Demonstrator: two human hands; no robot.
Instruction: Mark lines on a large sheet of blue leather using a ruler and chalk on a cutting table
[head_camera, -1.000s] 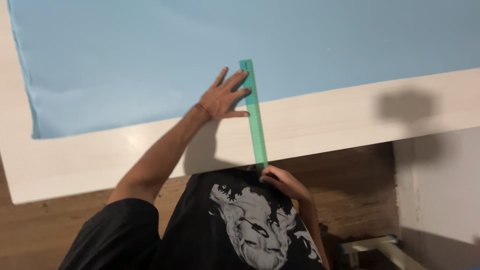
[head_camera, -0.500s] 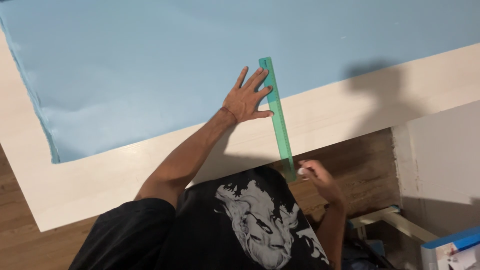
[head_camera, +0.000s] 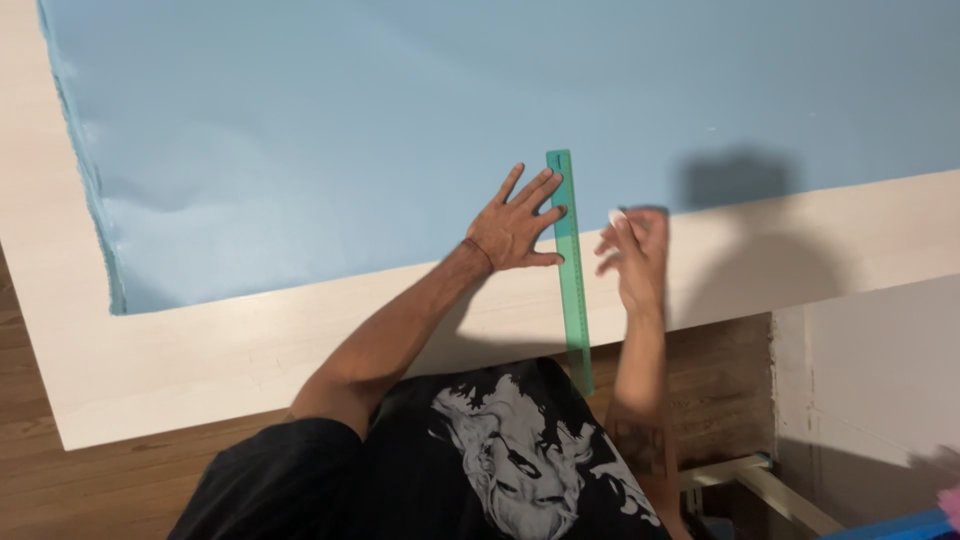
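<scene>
Green ruler (head_camera: 570, 262) under spread left fingers (head_camera: 535, 195), right fingers (head_camera: 625, 235) pinching white chalk (head_camera: 617, 216)

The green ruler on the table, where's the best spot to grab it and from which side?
Take the green ruler by its near end, which overhangs the table edge toward the person, probably from below and the right. It lies flat across the blue fabric, the left hand presses its far half, and the right hand hovers alongside holding a small white piece, so only the overhang lets fingers close around it.
</scene>
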